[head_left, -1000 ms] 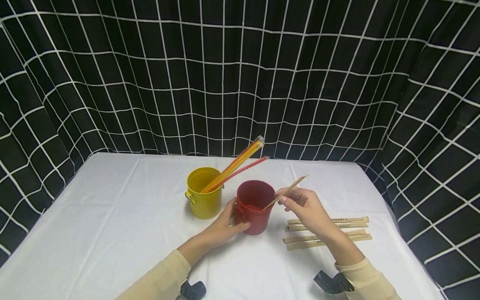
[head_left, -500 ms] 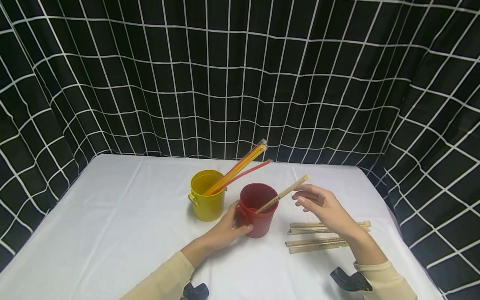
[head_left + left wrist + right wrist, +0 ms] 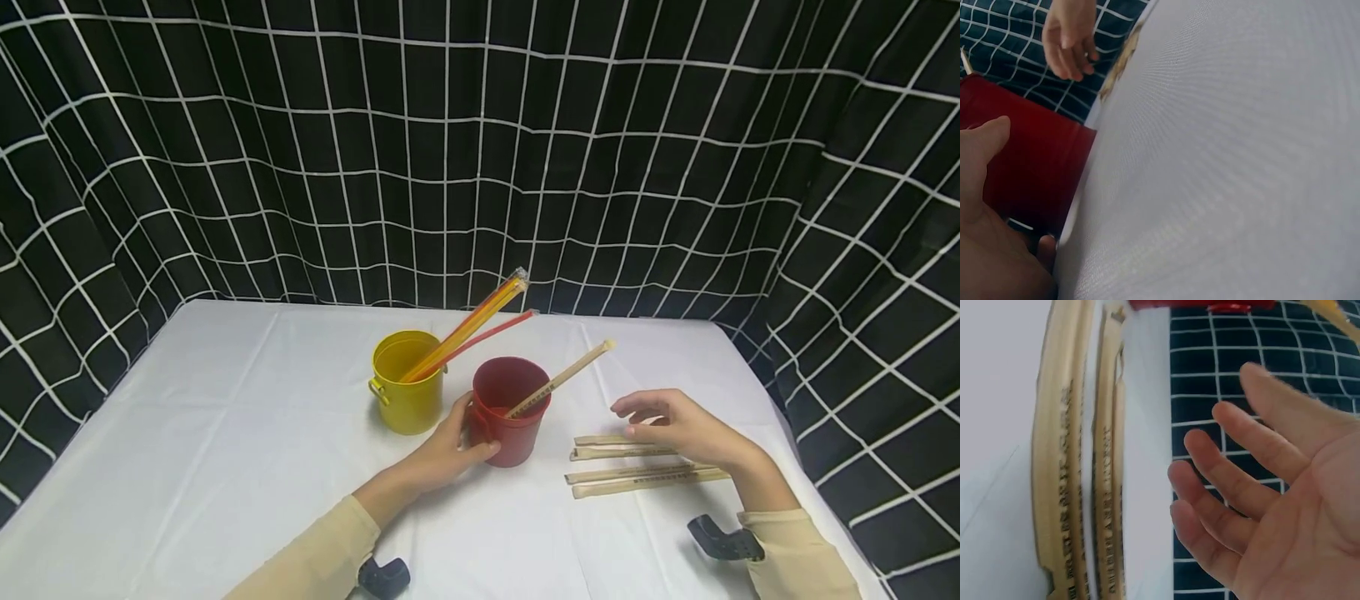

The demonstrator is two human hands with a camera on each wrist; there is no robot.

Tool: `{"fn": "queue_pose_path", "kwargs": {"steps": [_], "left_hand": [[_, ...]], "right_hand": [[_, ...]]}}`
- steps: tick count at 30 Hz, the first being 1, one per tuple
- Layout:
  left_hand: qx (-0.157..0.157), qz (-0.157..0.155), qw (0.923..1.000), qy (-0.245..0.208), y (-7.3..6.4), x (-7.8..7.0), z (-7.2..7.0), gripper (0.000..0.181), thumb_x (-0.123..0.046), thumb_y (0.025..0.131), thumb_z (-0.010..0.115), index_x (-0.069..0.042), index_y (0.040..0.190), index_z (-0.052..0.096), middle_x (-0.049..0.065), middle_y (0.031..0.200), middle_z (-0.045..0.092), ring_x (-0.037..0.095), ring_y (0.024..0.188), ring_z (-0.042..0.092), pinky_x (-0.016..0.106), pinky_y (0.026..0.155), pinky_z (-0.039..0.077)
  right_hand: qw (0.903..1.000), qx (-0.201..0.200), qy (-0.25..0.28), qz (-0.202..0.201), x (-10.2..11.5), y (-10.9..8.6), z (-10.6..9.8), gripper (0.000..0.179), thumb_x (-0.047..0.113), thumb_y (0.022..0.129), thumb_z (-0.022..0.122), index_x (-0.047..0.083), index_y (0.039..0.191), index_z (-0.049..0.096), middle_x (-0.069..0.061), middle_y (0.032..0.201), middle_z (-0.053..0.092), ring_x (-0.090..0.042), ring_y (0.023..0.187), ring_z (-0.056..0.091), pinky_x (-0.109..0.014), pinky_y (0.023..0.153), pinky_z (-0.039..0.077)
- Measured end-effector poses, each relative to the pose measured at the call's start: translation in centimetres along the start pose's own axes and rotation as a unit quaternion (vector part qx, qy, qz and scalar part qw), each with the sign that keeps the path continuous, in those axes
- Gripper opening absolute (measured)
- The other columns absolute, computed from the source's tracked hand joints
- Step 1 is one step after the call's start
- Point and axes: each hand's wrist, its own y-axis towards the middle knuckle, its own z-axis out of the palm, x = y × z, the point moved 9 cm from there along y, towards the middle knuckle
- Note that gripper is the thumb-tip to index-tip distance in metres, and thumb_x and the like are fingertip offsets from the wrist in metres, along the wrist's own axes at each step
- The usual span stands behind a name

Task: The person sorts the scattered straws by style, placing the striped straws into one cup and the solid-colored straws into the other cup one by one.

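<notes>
- Change at the red pail (image 3: 517, 437): one second earlier the right hand (image 3: 682, 423) pinched a paper-wrapped stick (image 3: 567, 374) at the rim; the stick now leans unheld inside, its upper end projecting past the rim to the right.
- Change of place: the right hand has moved from the pail's right rim to above the sticks lying right of the pail; the left hand (image 3: 442, 454) keeps its hold.
- Pails: two, the red one and a yellow pail (image 3: 408, 410), just left of it on the desk (image 3: 262, 433).
- Paper-wrapped sticks: five, one in the red pail and four on its right, as a farther pair (image 3: 615, 453) and a nearer pair (image 3: 622, 487).
- Coloured straws (image 3: 480, 321): at least three, slanting from the yellow pail; overlap prevents an exact count.
- Left hand: gripping the red pail's left side, thumb across its near face.
- Right hand: fingers parted, gently bent, unloaded, over the farther pair.
</notes>
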Motion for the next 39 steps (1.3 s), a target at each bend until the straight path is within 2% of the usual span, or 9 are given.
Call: {"fn": "queue_pose_path", "kwargs": {"steps": [2, 4, 8, 14, 18, 27, 33, 39], "left_hand": [[-0.001, 0.004, 1.0000, -0.002, 0.0, -0.1, 0.0, 0.087, -0.031, 0.096, 0.067, -0.017, 0.162, 0.012, 0.010, 0.171, 0.018, 0.036, 0.158, 0.018, 0.064, 0.124, 0.024], [-0.001, 0.006, 1.0000, -0.003, 0.0, -0.2, -0.1, 0.087, -0.030, 0.096, 0.066, -0.016, 0.162, 0.012, 0.010, 0.171, 0.018, 0.036, 0.158, 0.018, 0.064, 0.124, 0.024], [0.001, 0.005, 1.0000, -0.003, 0.0, -0.2, 0.0, 0.087, -0.030, 0.096, 0.066, -0.017, 0.162, 0.012, 0.010, 0.171, 0.018, 0.036, 0.158, 0.018, 0.065, 0.123, 0.024], [0.002, 0.004, 1.0000, -0.003, 0.0, -0.2, 0.0, 0.087, -0.031, 0.096, 0.066, -0.016, 0.162, 0.012, 0.010, 0.171, 0.017, 0.036, 0.158, 0.017, 0.065, 0.123, 0.024], [0.002, 0.006, 1.0000, 0.001, 0.1, -0.2, 0.0, 0.086, -0.029, 0.097, 0.066, -0.014, 0.162, 0.012, 0.011, 0.171, 0.017, 0.037, 0.158, 0.018, 0.065, 0.123, 0.025], [0.002, 0.002, 1.0000, 0.003, 0.1, -0.2, 0.1, 0.087, -0.030, 0.096, 0.066, -0.015, 0.162, 0.012, 0.011, 0.171, 0.018, 0.036, 0.158, 0.019, 0.064, 0.123, 0.026], [0.004, -0.004, 1.0000, 0.003, 0.0, -0.3, 0.1, 0.086, -0.032, 0.096, 0.066, -0.018, 0.162, 0.012, 0.009, 0.171, 0.018, 0.034, 0.158, 0.018, 0.062, 0.124, 0.026], [0.000, -0.008, 1.0000, 0.005, -0.1, -0.2, -0.1, 0.087, -0.033, 0.096, 0.066, -0.019, 0.163, 0.012, 0.009, 0.171, 0.017, 0.034, 0.158, 0.019, 0.063, 0.123, 0.027]], "right_hand": [[0.9998, 0.000, -0.016, 0.014, -0.7, 0.1, 0.0, 0.035, 0.015, 0.093, 0.071, -0.003, 0.123, 0.067, -0.020, 0.121, 0.071, -0.025, 0.102, 0.068, -0.027, 0.082, 0.057], [0.9995, 0.001, -0.021, 0.025, -1.3, 0.0, 0.0, 0.034, 0.014, 0.092, 0.072, -0.003, 0.121, 0.068, -0.019, 0.118, 0.072, -0.020, 0.097, 0.067, -0.026, 0.079, 0.056], [0.9976, -0.002, -0.046, 0.052, -2.8, -0.1, 0.2, 0.030, 0.014, 0.087, 0.075, 0.001, 0.114, 0.072, -0.015, 0.110, 0.075, -0.016, 0.092, 0.066, -0.031, 0.079, 0.057], [0.9962, 0.000, -0.057, 0.066, -4.2, -0.3, 0.4, 0.020, 0.013, 0.085, 0.075, 0.003, 0.103, 0.075, -0.010, 0.099, 0.077, -0.022, 0.092, 0.072, -0.049, 0.088, 0.060], [0.9945, -0.008, -0.075, 0.072, -4.8, -0.3, 0.4, 0.015, 0.009, 0.085, 0.074, 0.003, 0.099, 0.074, -0.010, 0.097, 0.077, -0.027, 0.093, 0.073, -0.053, 0.091, 0.059], [0.9817, -0.039, -0.142, 0.120, -5.2, -0.3, 0.4, 0.005, 0.010, 0.083, 0.075, 0.010, 0.087, 0.071, 0.001, 0.083, 0.071, -0.015, 0.081, 0.061, -0.046, 0.082, 0.057], [0.9825, -0.046, -0.147, 0.105, -4.3, -0.4, 0.4, 0.005, 0.008, 0.083, 0.074, 0.009, 0.086, 0.070, 0.002, 0.078, 0.067, -0.013, 0.074, 0.058, -0.029, 0.070, 0.052], [0.9842, -0.068, -0.146, 0.073, -2.9, -0.2, -0.5, 0.003, 0.009, 0.085, 0.073, 0.010, 0.088, 0.072, 0.002, 0.077, 0.065, -0.012, 0.073, 0.053, -0.022, 0.063, 0.046]]}}
